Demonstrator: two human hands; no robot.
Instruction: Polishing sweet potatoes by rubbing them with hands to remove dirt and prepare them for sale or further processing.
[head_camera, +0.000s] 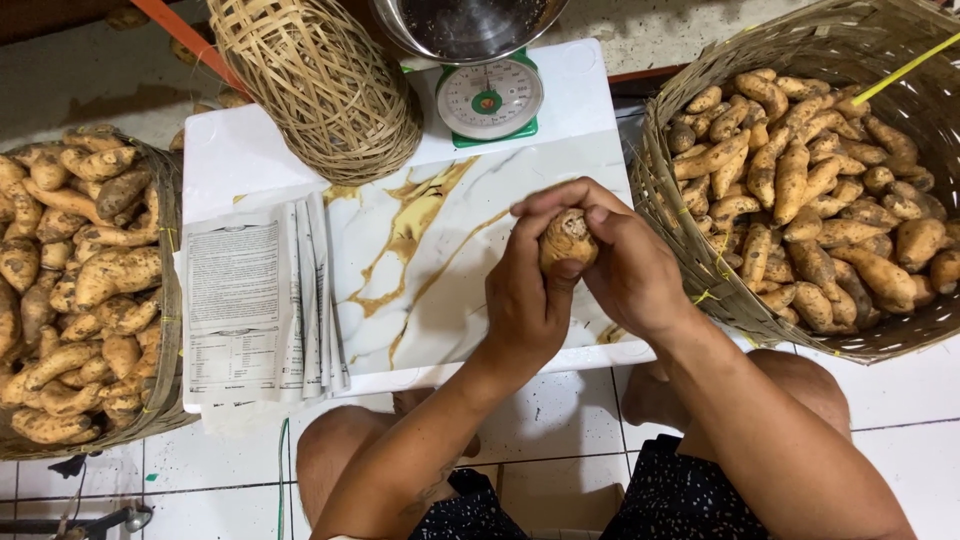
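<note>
While both hands meet over the near right part of the counter (300, 150), they hold one sweet potato (567, 236) between them, lifted clear of the marbled white-and-gold surface. Left hand (528, 300) cups the tuber from below and from the left, its fingers (563, 272) clamped around the lower end. Right hand (630, 265) covers it from the right and above, its fingers (560, 197) curled over the top and pressed to the skin. Only the blunt, pale-brown end of the tuber shows between the two grips.

To the right, just beside the counter edge, a woven basket (680, 240) sits heaped with sweet potatoes. To the left, a second basket (170, 250) is likewise full, its rim against a stack of printed paper sheets (262, 300) lying on the counter's left part. At the far edge stands a green-and-white dial scale (490, 100) with a metal bowl (470, 25) on top. Beside it to the left lies an open-weave wicker cage (320, 85), tilted over. The person's bare knees show below the counter, over a white tiled floor (560, 410).
</note>
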